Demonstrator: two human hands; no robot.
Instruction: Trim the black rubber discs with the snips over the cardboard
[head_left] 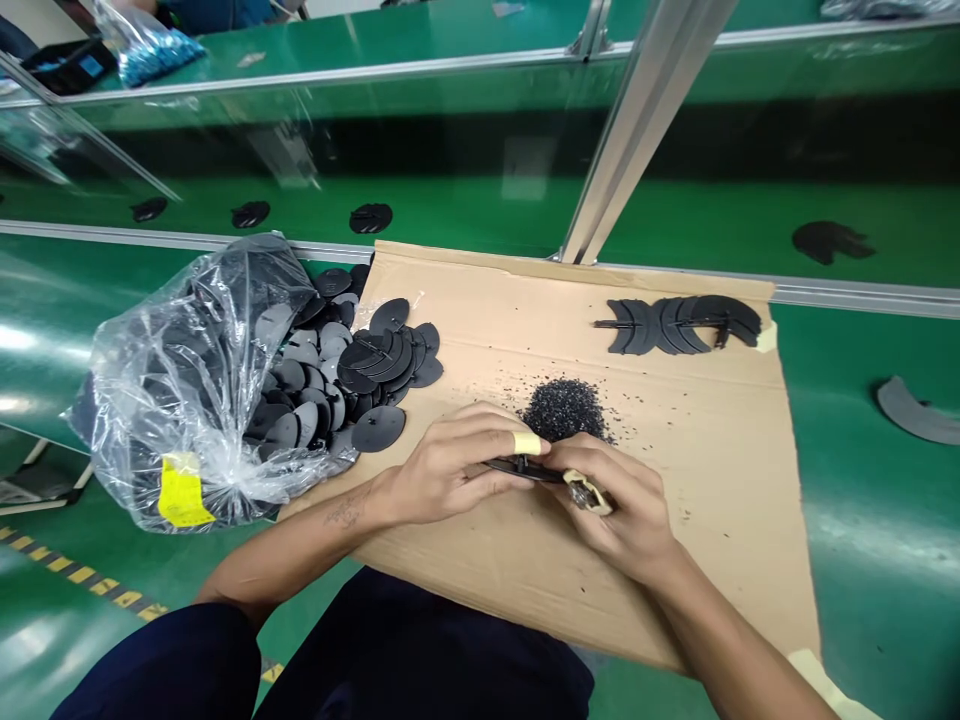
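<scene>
While both hands pinch it, black disc [521,467] looks thin, edge-on.

Two hands, the left hand [450,465] and the right hand [626,505], hold one black disc [521,468]. One plastic bag [191,390] spills discs too many to count. One cardboard sheet [675,560] carries one heap of black shavings [564,408].

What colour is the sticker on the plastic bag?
Yellow. The sticker sits low on the clear plastic bag of black discs, seen in the head view.

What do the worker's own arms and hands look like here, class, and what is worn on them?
Both forearms are bare, no sleeves or gloves. The left hand has a yellowish tape wrap on one fingertip, and a small dark tattoo marks its forearm near the wrist. The right hand wears nothing visible.
</scene>
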